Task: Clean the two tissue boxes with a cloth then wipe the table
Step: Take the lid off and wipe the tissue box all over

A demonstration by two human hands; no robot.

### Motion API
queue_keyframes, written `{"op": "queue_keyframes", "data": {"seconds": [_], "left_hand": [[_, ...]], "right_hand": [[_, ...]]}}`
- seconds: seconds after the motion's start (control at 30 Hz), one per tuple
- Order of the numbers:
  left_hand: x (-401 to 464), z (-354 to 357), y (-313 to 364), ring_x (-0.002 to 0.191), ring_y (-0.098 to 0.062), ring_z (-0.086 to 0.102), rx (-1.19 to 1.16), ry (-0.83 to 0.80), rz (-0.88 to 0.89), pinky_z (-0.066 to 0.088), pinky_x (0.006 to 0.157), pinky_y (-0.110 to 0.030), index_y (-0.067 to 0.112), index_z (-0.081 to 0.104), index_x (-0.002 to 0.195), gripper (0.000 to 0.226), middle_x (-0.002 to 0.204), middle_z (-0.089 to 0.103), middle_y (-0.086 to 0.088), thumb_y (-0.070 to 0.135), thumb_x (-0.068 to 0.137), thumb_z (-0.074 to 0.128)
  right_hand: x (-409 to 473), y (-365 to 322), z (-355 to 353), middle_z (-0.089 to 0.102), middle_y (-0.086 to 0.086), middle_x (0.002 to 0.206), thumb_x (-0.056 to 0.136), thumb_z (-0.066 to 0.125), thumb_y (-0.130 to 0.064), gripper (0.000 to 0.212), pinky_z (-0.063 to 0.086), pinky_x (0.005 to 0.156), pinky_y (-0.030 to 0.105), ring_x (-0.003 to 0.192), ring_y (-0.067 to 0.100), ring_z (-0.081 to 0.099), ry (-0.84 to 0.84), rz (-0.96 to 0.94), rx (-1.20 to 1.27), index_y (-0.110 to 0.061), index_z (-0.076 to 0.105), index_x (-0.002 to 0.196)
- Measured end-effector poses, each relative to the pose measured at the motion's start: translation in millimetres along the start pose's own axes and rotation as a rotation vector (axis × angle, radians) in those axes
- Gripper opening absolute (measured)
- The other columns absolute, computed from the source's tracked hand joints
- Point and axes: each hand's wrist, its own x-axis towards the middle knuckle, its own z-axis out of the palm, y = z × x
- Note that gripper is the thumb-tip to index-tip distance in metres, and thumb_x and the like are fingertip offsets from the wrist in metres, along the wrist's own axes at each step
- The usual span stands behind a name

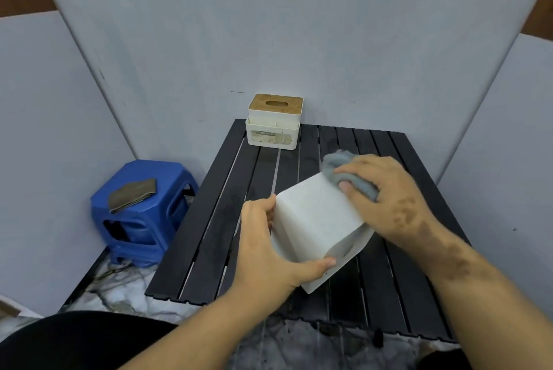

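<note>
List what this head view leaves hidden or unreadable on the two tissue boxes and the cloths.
- White tissue box: the faces turned away and under the left hand and right hand are hidden.
- Grey cloth: mostly covered by the right hand's fingers.
- Wooden-lidded tissue box: label too small and blurred to read; back hidden.
- Folded cloth on the blue stool: underside hidden.
- Black slatted table: near edge partly hidden by the arms.

I see a blue plastic stool (140,214) on the marbled floor (125,301) at the left; a folded olive-grey rag (131,194) lies on its seat; pale grey wall panels (299,25) close in behind and on both sides.
</note>
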Motion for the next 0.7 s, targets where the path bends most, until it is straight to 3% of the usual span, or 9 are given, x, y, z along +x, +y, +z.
{"op": "queue_keyframes", "data": {"seconds": [0.07,0.1,0.23,0.3,0.37,0.47,0.53,0.63,0.7], "left_hand": [[-0.4,0.1,-1.3,0.122,-0.009,0.053,0.009,0.005,0.005,0.048,0.097,-0.026,0.043,0.042,0.121,0.099,0.128,0.049,0.015,0.058,0.041,0.098],[-0.3,0.3,-1.1,0.121,-0.010,0.054,0.010,0.009,0.007,0.049,0.097,-0.027,0.044,0.042,0.120,0.098,0.128,0.049,0.014,0.057,0.041,0.098],[0.9,0.1,1.3,0.112,-0.011,0.056,-0.024,-0.006,-0.007,0.052,0.089,-0.027,0.036,0.045,0.117,0.091,0.121,0.052,0.007,0.051,0.042,0.096],[1.5,0.2,0.6,0.115,-0.010,0.056,-0.019,-0.011,-0.009,0.050,0.091,-0.024,0.037,0.045,0.119,0.094,0.124,0.051,0.008,0.051,0.042,0.098],[1.4,0.2,-1.3,0.121,-0.008,0.053,0.007,-0.009,-0.006,0.048,0.096,-0.024,0.043,0.041,0.120,0.098,0.129,0.049,0.010,0.055,0.042,0.098],[1.0,0.3,-2.8,0.121,-0.008,0.052,0.021,-0.003,-0.003,0.047,0.097,-0.024,0.046,0.039,0.118,0.097,0.129,0.048,0.011,0.056,0.041,0.097],[1.0,0.4,-2.2,0.119,-0.009,0.053,-0.003,-0.001,-0.009,0.048,0.095,-0.021,0.041,0.042,0.119,0.097,0.127,0.049,0.009,0.055,0.041,0.097],[1.2,0.9,-1.1,0.116,-0.010,0.055,-0.024,-0.012,-0.008,0.047,0.091,-0.017,0.036,0.043,0.118,0.093,0.124,0.050,0.005,0.049,0.042,0.096],[0.6,0.9,-1.6,0.120,-0.009,0.054,-0.020,-0.007,-0.010,0.048,0.095,-0.021,0.040,0.042,0.120,0.097,0.128,0.050,0.007,0.053,0.042,0.098]], "right_hand": [[2.3,-0.1,4.4,0.067,-0.008,0.111,0.090,0.068,-0.017,0.019,0.038,0.100,0.031,0.110,0.022,0.055,0.008,0.117,-0.059,-0.027,0.075,0.104],[1.1,-10.7,11.2,0.068,-0.006,0.110,0.089,0.066,-0.016,0.020,0.038,0.098,0.032,0.109,0.022,0.055,-0.002,0.080,-0.094,-0.026,0.075,0.103],[-13.0,-56.6,22.6,0.065,-0.011,0.102,0.081,0.068,-0.017,0.024,0.030,0.094,0.012,0.099,0.005,0.046,-0.162,-0.175,0.045,-0.025,0.075,0.102],[-6.8,-46.2,14.2,0.065,-0.014,0.101,0.083,0.068,-0.019,0.020,0.028,0.095,0.010,0.095,-0.001,0.044,-0.169,-0.202,0.051,-0.024,0.076,0.101],[4.8,-18.8,7.4,0.068,-0.013,0.104,0.087,0.066,-0.019,0.018,0.032,0.101,0.023,0.099,-0.001,0.047,-0.082,-0.115,-0.023,-0.024,0.076,0.100],[11.6,-8.9,11.0,0.071,-0.005,0.107,0.089,0.067,-0.013,0.018,0.040,0.101,0.040,0.104,0.019,0.058,-0.020,0.043,-0.142,-0.024,0.076,0.100],[2.1,-33.5,25.2,0.070,-0.006,0.099,0.081,0.066,-0.008,0.024,0.044,0.094,0.036,0.099,0.018,0.058,-0.054,-0.053,-0.114,-0.024,0.076,0.096],[-13.8,-59.5,24.1,0.067,-0.009,0.096,0.078,0.069,-0.012,0.025,0.037,0.090,0.017,0.095,0.006,0.050,-0.145,-0.185,0.060,-0.023,0.076,0.099],[-8.7,-43.6,10.8,0.070,-0.009,0.099,0.081,0.070,-0.013,0.021,0.035,0.094,0.020,0.096,0.003,0.050,-0.141,-0.200,0.041,-0.022,0.077,0.099]]}}
